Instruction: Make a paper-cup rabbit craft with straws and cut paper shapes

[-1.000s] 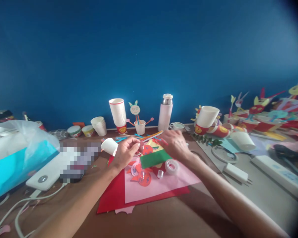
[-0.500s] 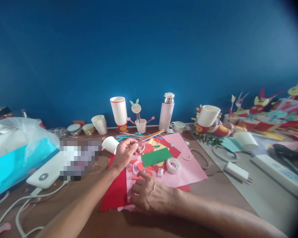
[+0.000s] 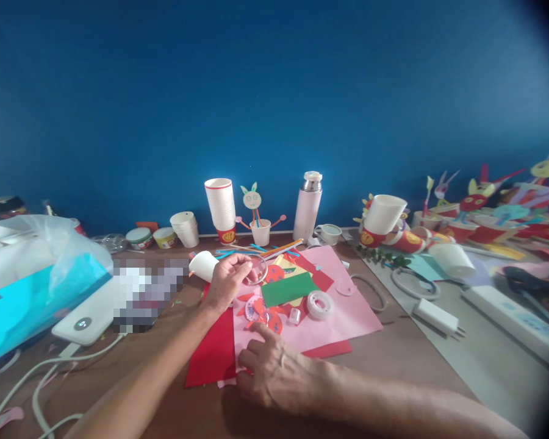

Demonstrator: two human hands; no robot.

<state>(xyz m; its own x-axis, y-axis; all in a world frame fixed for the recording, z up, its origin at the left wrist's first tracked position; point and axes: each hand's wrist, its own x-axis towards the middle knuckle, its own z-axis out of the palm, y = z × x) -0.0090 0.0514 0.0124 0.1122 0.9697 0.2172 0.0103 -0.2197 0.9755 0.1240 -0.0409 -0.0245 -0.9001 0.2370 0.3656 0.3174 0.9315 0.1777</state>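
Observation:
My left hand (image 3: pixel 229 281) pinches a thin, see-through ring (image 3: pixel 261 269) that looks like a roll of clear tape, above the paper pile. Lower down, my right hand (image 3: pixel 274 366) hovers over or rests on the pink paper (image 3: pixel 348 305), palm down. Its index finger stretches towards orange-red paper cutouts (image 3: pixel 272 321), the other fingers loosely bent and apart; I see nothing held there. A round pink cutout with drawn marks (image 3: pixel 255 308) lies among them. Beside them are a green paper piece (image 3: pixel 289 289), a white tape roll (image 3: pixel 320 305) and a small clear-white piece (image 3: pixel 294 316).
A tipped paper cup (image 3: pixel 203 266) lies left of the papers. Behind stand a cup stack (image 3: pixel 220 207), a rabbit-faced cup figure (image 3: pixel 260 231) and a pink flask (image 3: pixel 308 210). A power bank (image 3: pixel 86 317) is at left; a charger (image 3: pixel 437 317) and power strip (image 3: pixel 512 323) at right.
My right hand has drawn back slightly from the cutouts, uncovering more of them. My left hand stays nearly in place with the ring. The view has shifted a little.

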